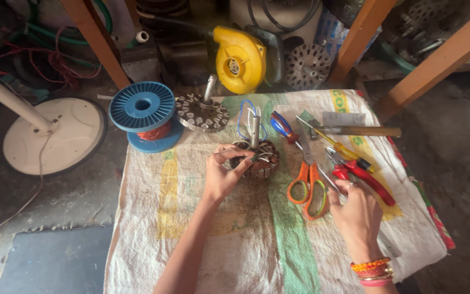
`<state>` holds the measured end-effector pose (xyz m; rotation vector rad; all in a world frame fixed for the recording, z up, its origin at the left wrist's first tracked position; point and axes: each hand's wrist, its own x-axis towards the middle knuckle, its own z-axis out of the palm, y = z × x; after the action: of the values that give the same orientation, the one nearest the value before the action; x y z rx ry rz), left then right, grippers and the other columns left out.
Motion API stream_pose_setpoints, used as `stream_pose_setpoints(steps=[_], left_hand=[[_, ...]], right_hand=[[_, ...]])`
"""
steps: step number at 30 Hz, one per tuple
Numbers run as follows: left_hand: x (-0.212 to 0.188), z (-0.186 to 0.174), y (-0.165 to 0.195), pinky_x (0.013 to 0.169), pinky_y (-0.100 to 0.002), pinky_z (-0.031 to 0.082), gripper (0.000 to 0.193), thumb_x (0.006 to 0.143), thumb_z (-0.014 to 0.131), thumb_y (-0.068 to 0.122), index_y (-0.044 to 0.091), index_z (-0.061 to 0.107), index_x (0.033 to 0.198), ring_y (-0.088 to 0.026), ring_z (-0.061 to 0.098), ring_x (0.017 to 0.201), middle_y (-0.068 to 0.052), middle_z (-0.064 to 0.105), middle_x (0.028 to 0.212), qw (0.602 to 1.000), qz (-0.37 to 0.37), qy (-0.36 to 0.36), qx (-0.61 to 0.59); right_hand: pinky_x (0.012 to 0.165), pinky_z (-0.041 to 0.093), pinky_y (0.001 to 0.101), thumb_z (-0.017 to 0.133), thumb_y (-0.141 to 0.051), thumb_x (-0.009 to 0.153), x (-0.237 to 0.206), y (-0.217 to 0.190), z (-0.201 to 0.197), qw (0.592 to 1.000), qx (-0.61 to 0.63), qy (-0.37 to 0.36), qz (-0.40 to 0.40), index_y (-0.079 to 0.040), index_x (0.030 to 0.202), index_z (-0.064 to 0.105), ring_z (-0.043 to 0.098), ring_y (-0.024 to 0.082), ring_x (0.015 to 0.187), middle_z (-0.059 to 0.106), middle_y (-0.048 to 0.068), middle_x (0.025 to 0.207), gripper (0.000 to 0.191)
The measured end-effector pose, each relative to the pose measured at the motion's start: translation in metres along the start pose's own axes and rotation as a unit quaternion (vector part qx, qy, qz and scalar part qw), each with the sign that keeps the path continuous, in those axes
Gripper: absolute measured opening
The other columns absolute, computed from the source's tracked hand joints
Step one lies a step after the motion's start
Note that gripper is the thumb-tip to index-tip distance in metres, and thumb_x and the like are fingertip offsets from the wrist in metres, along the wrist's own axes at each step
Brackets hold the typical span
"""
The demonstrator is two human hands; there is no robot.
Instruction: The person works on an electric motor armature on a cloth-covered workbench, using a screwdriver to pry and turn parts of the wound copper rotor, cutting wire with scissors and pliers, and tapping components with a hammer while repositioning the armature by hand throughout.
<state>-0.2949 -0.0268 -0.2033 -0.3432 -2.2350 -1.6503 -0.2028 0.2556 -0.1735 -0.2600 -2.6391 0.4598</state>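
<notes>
Left hand on the wound motor stator, right hand among the tools.

From the left: a blue wire spool [142, 111] and a loose rotor with shaft [203, 110] lie at the woven sack's [191, 239] far edge. The left hand [221, 174] pinches the near-left rim of the motor stator [258, 156], fingers closed on its windings. Orange-handled scissors [307, 188] lie between the hands. The right hand [357, 215] has its fingertips narrowed on a thin metal tool [327, 182], just beside the red-handled pliers [363, 173].
</notes>
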Motion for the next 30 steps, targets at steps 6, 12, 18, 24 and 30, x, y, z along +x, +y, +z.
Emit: stream_pose_setpoints(steps=[6,12,18,24,30], left_hand=[[-0.010,-0.001,0.008,0.096,-0.037,0.051,0.023,0.077,0.085,0.015,0.018,0.084,0.099,-0.019,0.064,0.102,-0.004,0.075,0.093,1.000,-0.017,0.002,0.003],[-0.014,0.007,0.027,0.097,-0.040,0.050,0.021,0.077,0.087,0.017,0.018,0.085,0.098,-0.020,0.063,0.103,-0.004,0.076,0.092,1.000,-0.026,0.000,0.002],[-0.019,-0.002,0.036,0.097,-0.040,0.050,0.021,0.076,0.086,0.020,0.020,0.084,0.097,-0.019,0.064,0.102,-0.004,0.076,0.096,0.999,-0.037,-0.007,0.003],[-0.019,-0.004,0.040,0.098,-0.041,0.050,0.022,0.077,0.086,0.018,0.020,0.085,0.099,-0.019,0.064,0.103,-0.004,0.077,0.098,0.999,-0.039,0.000,-0.007],[-0.018,-0.011,0.053,0.104,-0.039,0.047,0.043,0.079,0.081,0.015,0.023,0.076,0.121,-0.017,0.063,0.102,0.004,0.082,0.099,0.999,-0.010,-0.028,0.021]], right_hand=[[0.100,0.053,0.0443,0.064,-0.015,0.095,0.050,0.048,0.009,0.988,0.045,0.087,-0.116,-0.012,0.124,0.071,0.068,0.035,0.110,0.073,0.017,0.120,0.030],[0.094,0.054,0.0449,0.067,-0.024,0.088,0.111,0.068,0.025,0.979,-0.058,-0.192,0.024,-0.018,0.121,0.074,0.069,0.034,0.109,0.075,0.012,0.114,0.035],[0.088,0.053,0.0478,0.070,-0.022,0.086,0.115,0.045,-0.010,0.994,-0.069,-0.075,-0.044,-0.014,0.113,0.077,0.068,0.038,0.101,0.072,0.013,0.116,0.029],[0.082,0.056,0.0359,0.078,-0.011,0.088,0.083,-0.006,-0.105,0.988,0.136,0.008,-0.066,-0.012,0.124,0.076,0.075,0.025,0.095,0.075,0.015,0.108,0.036],[0.071,0.058,0.0273,0.073,0.007,0.079,0.068,-0.034,-0.126,0.904,0.399,-0.151,-0.028,-0.002,0.116,0.075,0.070,0.012,0.079,0.076,0.010,0.103,0.039]])
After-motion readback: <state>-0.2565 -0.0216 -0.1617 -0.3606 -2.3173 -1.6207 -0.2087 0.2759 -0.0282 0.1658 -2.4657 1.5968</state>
